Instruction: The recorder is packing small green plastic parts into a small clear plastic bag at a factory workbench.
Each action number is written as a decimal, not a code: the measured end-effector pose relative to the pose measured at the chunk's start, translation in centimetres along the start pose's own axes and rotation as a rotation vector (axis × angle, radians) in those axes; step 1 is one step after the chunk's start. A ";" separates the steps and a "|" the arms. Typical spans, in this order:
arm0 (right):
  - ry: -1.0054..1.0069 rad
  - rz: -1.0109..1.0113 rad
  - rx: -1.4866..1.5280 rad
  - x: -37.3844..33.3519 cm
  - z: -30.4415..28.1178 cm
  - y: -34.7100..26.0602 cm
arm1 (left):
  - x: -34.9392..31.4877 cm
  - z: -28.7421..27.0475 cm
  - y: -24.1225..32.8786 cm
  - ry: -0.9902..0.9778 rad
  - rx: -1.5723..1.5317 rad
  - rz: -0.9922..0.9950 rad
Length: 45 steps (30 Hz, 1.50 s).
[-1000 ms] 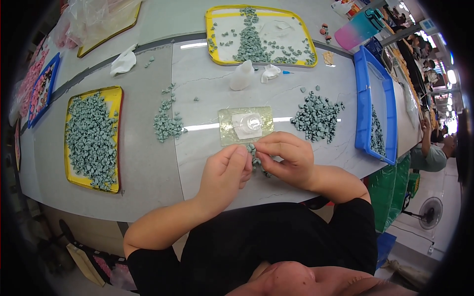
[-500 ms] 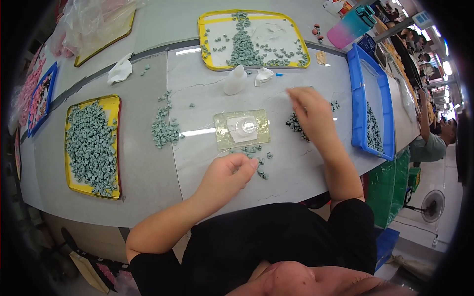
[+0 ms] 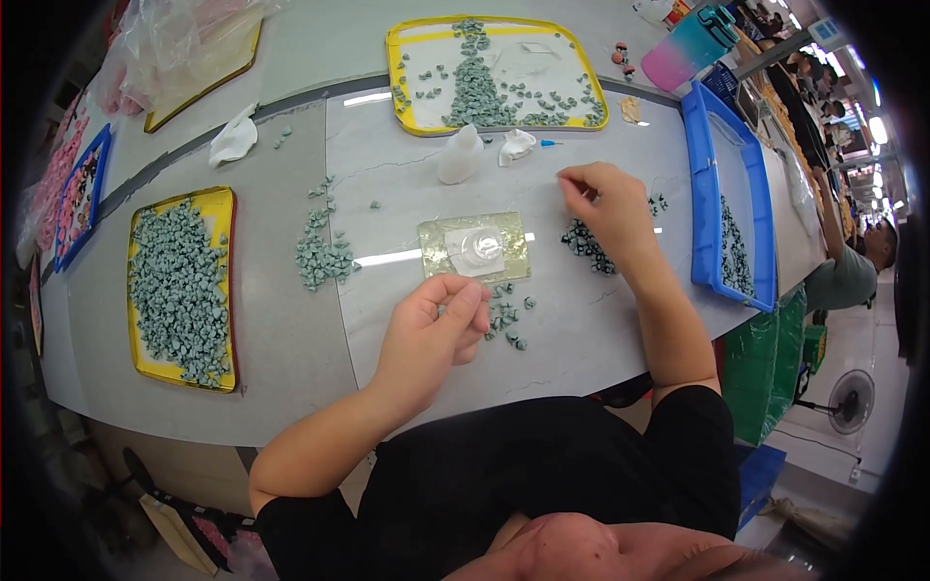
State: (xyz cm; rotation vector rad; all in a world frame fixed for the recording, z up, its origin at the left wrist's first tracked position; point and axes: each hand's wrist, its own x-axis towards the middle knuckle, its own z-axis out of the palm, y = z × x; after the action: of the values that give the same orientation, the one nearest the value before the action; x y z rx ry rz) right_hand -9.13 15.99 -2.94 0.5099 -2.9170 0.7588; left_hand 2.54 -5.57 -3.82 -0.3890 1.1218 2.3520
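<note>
My left hand [image 3: 432,324] is closed in a pinch just below a clear yellowish pad [image 3: 433,266]; whatever it holds, if anything, cannot be made out. A small round clear dish [image 3: 481,247] rests on white paper on that pad. My right hand [image 3: 612,211], thumb and fingertips together, hovers over a pile of dark-and-green small pieces [image 3: 584,248]; anything in the pinch is too small to tell. Several grey-green pieces [image 3: 513,315] lie beside my left fingers. Behind the pad stand a white squeeze bottle [image 3: 459,157] and a crumpled white tissue [image 3: 517,146].
Yellow-rimmed trays of grey-green pieces stand at the left [image 3: 231,290] and far side [image 3: 402,121]. A loose heap [image 3: 323,254] lies between the left tray and the pad. To the right is a blue bin [image 3: 702,194], with a teal-and-pink bottle [image 3: 686,50] behind it. Another person [image 3: 843,281] sits farther right.
My left hand has drawn slightly up and left, its fingers curling in more. My right hand has turned a little, with its fingers bent into a pinch.
</note>
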 end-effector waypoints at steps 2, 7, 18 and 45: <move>-0.027 0.065 0.238 -1.1 0.2 -1.9 | 0.0 -0.1 0.0 -0.031 -0.022 -0.012; -0.192 -0.317 0.604 -3.4 0.7 -4.8 | 0.2 0.3 -0.1 -0.060 -0.051 -0.022; -0.313 -0.328 0.491 -3.9 1.6 -4.9 | 0.0 -0.2 0.1 -0.047 0.042 0.016; 0.052 -0.785 0.259 -3.8 1.8 -4.1 | 0.4 -0.5 0.0 0.046 -0.015 0.052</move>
State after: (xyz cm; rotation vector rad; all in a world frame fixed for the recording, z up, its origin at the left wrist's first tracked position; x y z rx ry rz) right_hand -4.15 12.86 -3.22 1.4915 -2.2494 0.9705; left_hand 2.19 -5.82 -4.28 -0.4257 1.1488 2.4089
